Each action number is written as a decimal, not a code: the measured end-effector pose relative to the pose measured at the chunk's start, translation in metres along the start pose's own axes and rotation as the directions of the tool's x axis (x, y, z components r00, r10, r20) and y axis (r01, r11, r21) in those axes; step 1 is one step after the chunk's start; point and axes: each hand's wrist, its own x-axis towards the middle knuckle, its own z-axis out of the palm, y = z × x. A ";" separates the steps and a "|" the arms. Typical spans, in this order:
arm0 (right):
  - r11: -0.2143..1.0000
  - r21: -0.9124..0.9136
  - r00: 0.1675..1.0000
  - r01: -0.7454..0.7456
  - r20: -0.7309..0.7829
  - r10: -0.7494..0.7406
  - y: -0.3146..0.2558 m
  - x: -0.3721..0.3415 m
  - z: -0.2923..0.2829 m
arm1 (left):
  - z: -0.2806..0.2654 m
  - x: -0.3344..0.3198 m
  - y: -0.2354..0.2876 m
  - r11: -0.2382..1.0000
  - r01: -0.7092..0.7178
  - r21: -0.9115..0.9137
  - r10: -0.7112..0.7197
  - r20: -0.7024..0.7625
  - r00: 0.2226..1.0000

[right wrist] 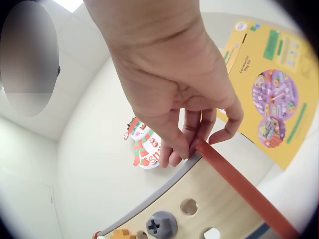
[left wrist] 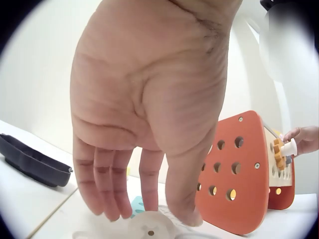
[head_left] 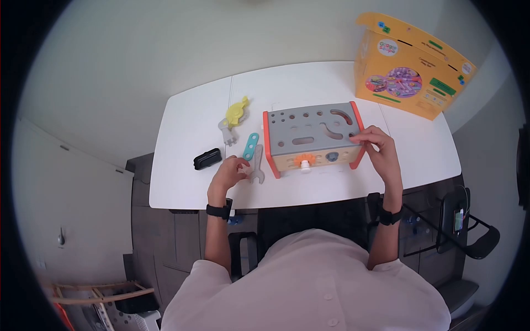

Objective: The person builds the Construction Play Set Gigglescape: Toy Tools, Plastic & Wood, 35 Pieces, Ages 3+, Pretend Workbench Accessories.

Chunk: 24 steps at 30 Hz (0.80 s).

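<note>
A toy workbench [head_left: 312,127] with a grey holed top and red side panels stands on the white table. My right hand [head_left: 381,154] has its bent fingertips at the right front corner of the grey top, beside the red panel [right wrist: 239,184]; I cannot tell whether anything is between them. My left hand [head_left: 226,174] reaches down left of the bench, fingers spread and pointing at the tabletop. Right at its fingertips are a pale round piece with a hole [left wrist: 151,226] and a grey toy wrench [head_left: 258,165]. A teal holed strip [head_left: 251,146] lies just beyond.
An orange gear [head_left: 303,159] and a grey bolt head [right wrist: 161,225] sit on the bench's front. Yellow and grey toy pieces [head_left: 236,113] lie farther back. A black case [head_left: 207,159] is at the left, and a yellow box [head_left: 408,71] stands at the back right.
</note>
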 end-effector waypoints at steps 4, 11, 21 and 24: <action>0.992 0.117 0.985 -0.042 -0.160 0.061 0.013 -0.005 0.000 | -0.014 0.003 0.009 0.997 -0.068 0.020 0.069 -0.057 0.996; 0.999 0.043 0.970 -0.016 -0.241 0.026 0.000 0.000 0.003 | -0.071 -0.005 0.148 0.927 -0.350 -0.134 0.285 -0.356 0.890; 0.994 -0.094 0.982 -0.063 -0.184 0.045 0.007 -0.008 0.016 | 0.017 0.051 0.250 0.757 -0.527 -0.387 0.443 -0.289 0.848; 0.992 -0.107 0.982 -0.064 -0.182 0.044 0.007 -0.004 0.013 | 0.019 0.070 0.260 0.794 -0.460 -0.398 0.414 -0.201 0.888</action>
